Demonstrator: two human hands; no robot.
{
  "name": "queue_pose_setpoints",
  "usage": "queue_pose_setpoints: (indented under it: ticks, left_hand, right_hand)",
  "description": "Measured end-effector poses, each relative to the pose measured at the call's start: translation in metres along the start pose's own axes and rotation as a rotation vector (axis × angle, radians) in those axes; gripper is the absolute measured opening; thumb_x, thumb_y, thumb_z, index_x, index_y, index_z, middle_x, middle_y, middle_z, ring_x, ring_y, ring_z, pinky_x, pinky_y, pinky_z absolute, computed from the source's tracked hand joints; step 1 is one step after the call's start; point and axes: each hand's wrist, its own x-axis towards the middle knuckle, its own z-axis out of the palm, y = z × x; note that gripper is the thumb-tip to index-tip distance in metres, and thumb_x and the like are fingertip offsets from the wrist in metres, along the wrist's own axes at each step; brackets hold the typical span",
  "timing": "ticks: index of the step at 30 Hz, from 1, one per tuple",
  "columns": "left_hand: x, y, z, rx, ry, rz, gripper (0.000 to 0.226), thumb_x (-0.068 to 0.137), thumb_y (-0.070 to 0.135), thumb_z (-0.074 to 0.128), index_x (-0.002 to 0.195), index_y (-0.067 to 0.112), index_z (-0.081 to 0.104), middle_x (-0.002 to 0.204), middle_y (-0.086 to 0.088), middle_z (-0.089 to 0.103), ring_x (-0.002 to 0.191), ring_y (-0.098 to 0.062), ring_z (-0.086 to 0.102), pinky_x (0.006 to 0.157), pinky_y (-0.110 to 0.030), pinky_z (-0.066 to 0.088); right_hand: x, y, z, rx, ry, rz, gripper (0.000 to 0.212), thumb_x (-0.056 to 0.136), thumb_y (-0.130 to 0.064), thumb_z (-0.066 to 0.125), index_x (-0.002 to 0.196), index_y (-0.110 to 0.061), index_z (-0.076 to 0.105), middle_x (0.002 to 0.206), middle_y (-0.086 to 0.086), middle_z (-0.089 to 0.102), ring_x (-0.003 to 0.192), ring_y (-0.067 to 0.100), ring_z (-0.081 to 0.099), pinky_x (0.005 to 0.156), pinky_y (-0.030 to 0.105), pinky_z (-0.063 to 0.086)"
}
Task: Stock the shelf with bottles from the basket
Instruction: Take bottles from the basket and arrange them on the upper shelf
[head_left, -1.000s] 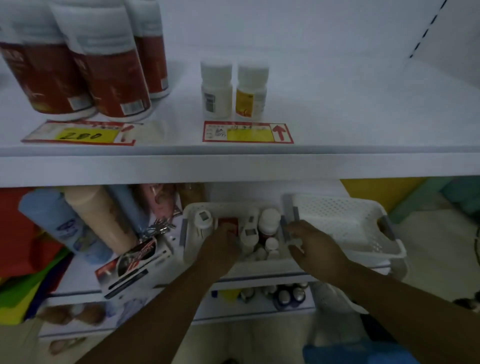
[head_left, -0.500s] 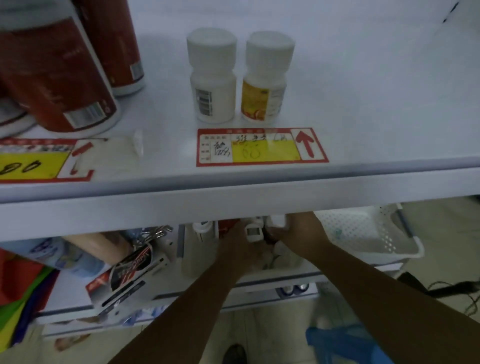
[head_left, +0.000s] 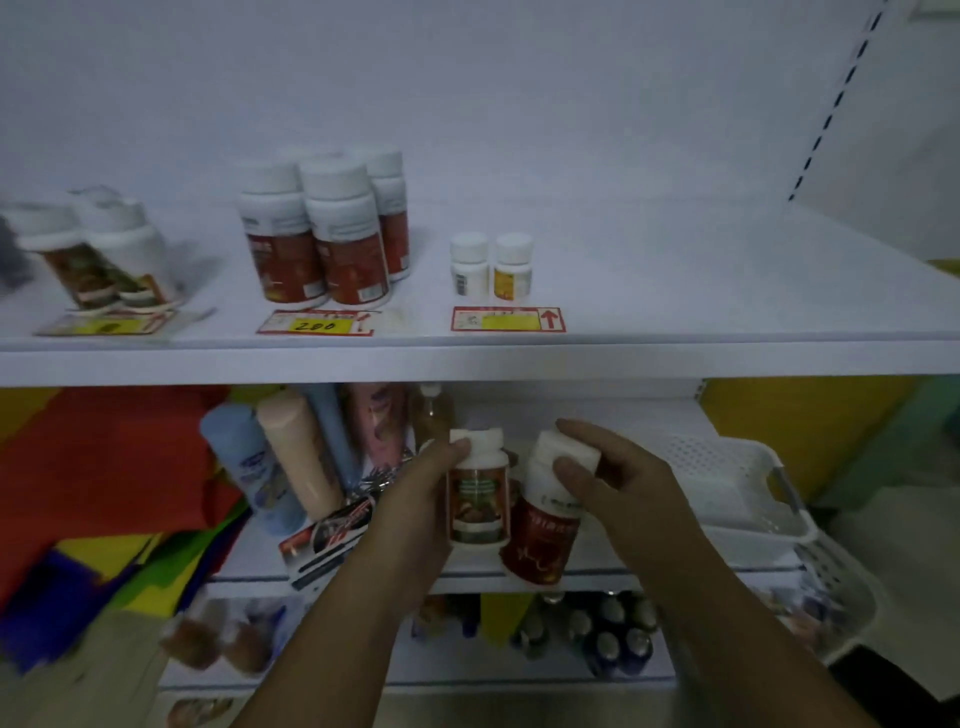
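Note:
My left hand (head_left: 415, 504) grips a white-capped bottle with a green and brown label (head_left: 478, 493), held upright below the upper shelf (head_left: 675, 358). My right hand (head_left: 618, 488) holds a white-capped bottle with a red label (head_left: 543, 530), tilted, close beside the first. The white perforated basket (head_left: 727, 488) sits on the lower shelf to the right of my hands. On the upper shelf stand red-label bottles (head_left: 332, 244), two small white bottles (head_left: 491, 265) and green-label bottles (head_left: 98, 254) at far left.
Price tags (head_left: 506, 319) lie along the upper shelf's front edge. Tall blue and peach bottles (head_left: 280, 462) lean on the lower shelf to the left, beside a flat packet (head_left: 327, 535). Small dark bottles (head_left: 597, 629) fill the bottom shelf. A shelf upright (head_left: 831, 104) stands at right.
Both hands have come up out of the basket, each now holding a bottle. The view has pulled back, showing more of the upper shelf.

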Motion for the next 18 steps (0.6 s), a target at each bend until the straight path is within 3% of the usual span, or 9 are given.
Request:
queue_pose_setpoints:
  ticks: [2, 4, 6, 10, 14, 18]
  left_hand:
    - [-0.022, 0.012, 0.003, 0.019, 0.013, 0.04, 0.048, 0.069, 0.028, 0.059, 0.11, 0.005, 0.062, 0.09, -0.014, 0.074, 0.08, -0.025, 0.07, 0.075, -0.038, 0.057]
    - [-0.044, 0.024, 0.004, 0.032, 0.032, 0.089, 0.046, 0.068, 0.031, 0.06, 0.107, 0.007, 0.063, 0.086, -0.013, 0.075, 0.076, -0.024, 0.072, 0.07, -0.035, 0.059]
    - [-0.062, 0.035, 0.005, 0.06, 0.062, 0.13, 0.05, 0.066, 0.033, 0.062, 0.108, 0.006, 0.064, 0.086, -0.012, 0.075, 0.076, -0.024, 0.071, 0.071, -0.036, 0.059]
    - [-0.084, 0.051, 0.007, 0.09, 0.07, 0.142, 0.064, 0.059, 0.035, 0.07, 0.114, 0.004, 0.063, 0.103, -0.02, 0.071, 0.092, -0.033, 0.066, 0.092, -0.05, 0.049]
    - [-0.08, 0.072, 0.003, 0.073, 0.024, 0.179, 0.054, 0.045, 0.032, 0.076, 0.095, 0.012, 0.073, 0.091, -0.016, 0.075, 0.08, -0.031, 0.072, 0.077, -0.042, 0.056]
    - [-0.066, 0.112, -0.009, 0.124, -0.068, 0.249, 0.05, 0.045, 0.026, 0.082, 0.094, 0.017, 0.074, 0.099, -0.016, 0.074, 0.095, -0.035, 0.069, 0.087, -0.049, 0.054]
  right_hand:
    - [-0.011, -0.02, 0.008, 0.029, -0.008, -0.017, 0.024, 0.067, -0.04, 0.066, 0.091, -0.044, 0.065, 0.098, -0.018, 0.066, 0.084, -0.008, 0.064, 0.06, 0.009, 0.051]
    - [-0.02, -0.035, 0.018, 0.033, -0.025, -0.034, 0.036, 0.057, -0.051, 0.064, 0.092, -0.043, 0.066, 0.098, -0.015, 0.069, 0.087, -0.002, 0.066, 0.061, 0.014, 0.053]
    - [-0.027, -0.049, 0.029, 0.053, -0.05, -0.048, 0.037, 0.055, -0.051, 0.064, 0.09, -0.041, 0.066, 0.09, -0.015, 0.072, 0.085, -0.001, 0.066, 0.06, 0.013, 0.053]
    - [-0.033, -0.071, 0.042, 0.108, -0.068, -0.072, 0.035, 0.053, -0.045, 0.064, 0.086, -0.036, 0.067, 0.084, -0.023, 0.072, 0.079, -0.004, 0.067, 0.054, 0.009, 0.05]
    - [-0.025, -0.098, 0.055, 0.039, -0.042, -0.143, 0.034, 0.054, -0.047, 0.06, 0.085, -0.037, 0.067, 0.085, -0.019, 0.073, 0.079, -0.011, 0.063, 0.053, 0.005, 0.048]
    - [-0.004, -0.129, 0.08, -0.076, -0.007, -0.249, 0.039, 0.05, -0.058, 0.057, 0.083, -0.043, 0.07, 0.092, -0.014, 0.071, 0.086, -0.003, 0.065, 0.062, 0.015, 0.053]
